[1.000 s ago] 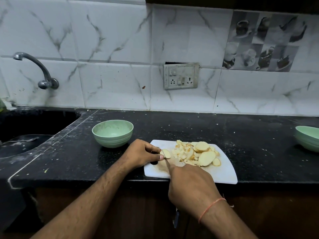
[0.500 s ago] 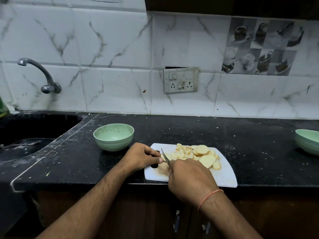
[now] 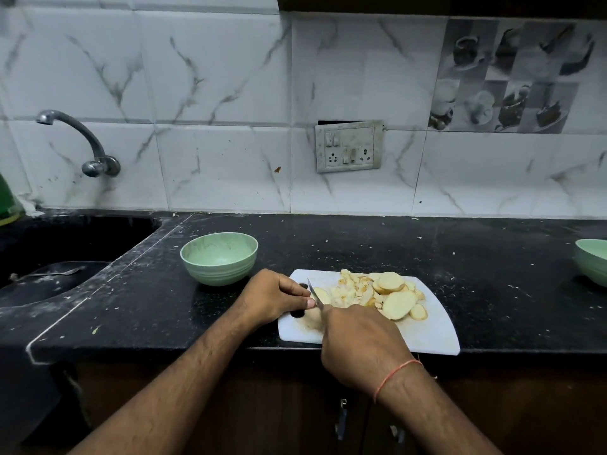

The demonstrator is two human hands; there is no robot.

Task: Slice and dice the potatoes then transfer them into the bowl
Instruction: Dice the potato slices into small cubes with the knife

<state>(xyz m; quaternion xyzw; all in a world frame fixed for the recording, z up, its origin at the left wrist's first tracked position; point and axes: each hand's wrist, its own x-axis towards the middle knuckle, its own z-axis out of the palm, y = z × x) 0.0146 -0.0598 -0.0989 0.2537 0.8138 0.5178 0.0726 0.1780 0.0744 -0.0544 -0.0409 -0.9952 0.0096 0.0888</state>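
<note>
A white cutting board [image 3: 427,333] lies at the counter's front edge with a heap of potato slices [image 3: 397,300] and diced bits [image 3: 348,290] on it. My right hand [image 3: 361,343] grips a knife [image 3: 313,290], whose blade points up and away. My left hand [image 3: 276,297] sits with curled fingers at the board's left end, its thumb against a small potato piece [image 3: 321,295] beside the blade. An empty green bowl [image 3: 219,257] stands left of the board, just behind my left hand.
A second green bowl [image 3: 591,261] sits at the far right edge. A dark sink [image 3: 65,244] with a utensil and a wall tap [image 3: 82,142] is at left. The black counter [image 3: 492,290] drops off just in front of the board.
The knife blade has lifted from flat at the board to pointing up beside the potato piece. My left hand has stayed at the board's left end. The view has tilted slightly.
</note>
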